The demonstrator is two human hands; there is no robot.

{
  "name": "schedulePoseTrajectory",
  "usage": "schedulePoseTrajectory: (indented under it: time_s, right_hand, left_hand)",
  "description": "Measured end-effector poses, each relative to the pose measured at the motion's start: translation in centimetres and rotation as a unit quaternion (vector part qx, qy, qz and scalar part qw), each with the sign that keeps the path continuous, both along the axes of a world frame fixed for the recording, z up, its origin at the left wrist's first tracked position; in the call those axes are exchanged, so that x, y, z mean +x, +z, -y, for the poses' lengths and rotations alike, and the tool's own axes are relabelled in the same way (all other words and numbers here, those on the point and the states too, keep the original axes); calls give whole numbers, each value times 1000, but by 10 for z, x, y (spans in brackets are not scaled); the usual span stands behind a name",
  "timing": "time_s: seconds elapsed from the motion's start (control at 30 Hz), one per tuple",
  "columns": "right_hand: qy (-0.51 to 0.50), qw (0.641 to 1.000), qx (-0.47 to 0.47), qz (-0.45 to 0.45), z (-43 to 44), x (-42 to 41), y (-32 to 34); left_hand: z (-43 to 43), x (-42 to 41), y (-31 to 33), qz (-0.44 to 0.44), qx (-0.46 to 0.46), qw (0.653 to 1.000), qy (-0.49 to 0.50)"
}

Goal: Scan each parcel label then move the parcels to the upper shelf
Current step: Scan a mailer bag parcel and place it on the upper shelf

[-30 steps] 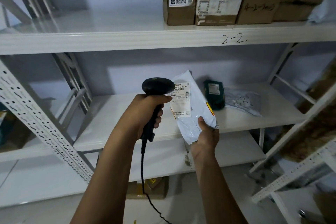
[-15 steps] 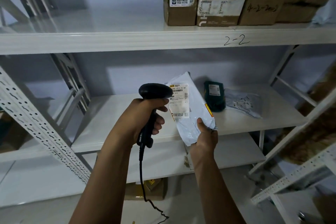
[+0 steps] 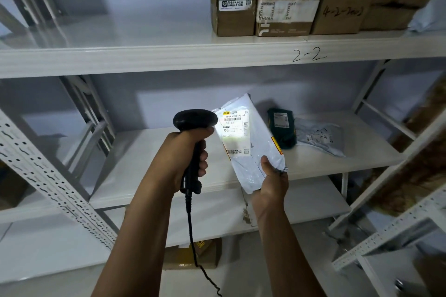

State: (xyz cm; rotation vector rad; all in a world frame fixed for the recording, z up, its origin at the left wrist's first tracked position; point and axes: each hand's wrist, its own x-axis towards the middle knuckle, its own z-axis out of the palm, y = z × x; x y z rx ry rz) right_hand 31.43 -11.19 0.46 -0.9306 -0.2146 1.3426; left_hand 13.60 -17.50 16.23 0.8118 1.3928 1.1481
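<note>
1. Your left grip (image 3: 184, 152) is wrapped round the handle of a black barcode scanner (image 3: 195, 119). Its head points right, toward the parcel, and its cable (image 3: 190, 224) hangs down from the handle.
2. Your right grip (image 3: 272, 188) pinches the lower corner of a white poly mailer (image 3: 251, 166), thumb on the front. This tilts the mailer upright so its shipping label (image 3: 235, 132) faces the scanner.
3. A bright patch of light sits on the label, so the scan looks to be under way.
4. The mailer is in the air in front of the middle shelf (image 3: 144, 159), touching no shelf and not yet moved up.
5. On that shelf lie a dark green parcel (image 3: 282, 128) and, just beside it, a grey poly bag (image 3: 318, 137) — likely waiting their turn.
6. The upper shelf (image 3: 144, 60) is white metal with "2-2" handwritten on its front edge. A row of cardboard boxes (image 3: 284, 7) stands at its right end.
7. The room is dim with pale walls. Perforated white uprights (image 3: 48, 176) frame the racks, and one cardboard box (image 3: 193, 255) sits low, beneath the shelves.
</note>
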Motion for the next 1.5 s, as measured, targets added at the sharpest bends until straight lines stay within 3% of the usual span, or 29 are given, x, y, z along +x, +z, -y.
schedulePoseTrajectory:
  time_s: [1.5]
  right_hand:
    - [18,1000,19,2,14,-8,8]
  left_hand:
    - [14,0,7,-11,25,999,-29]
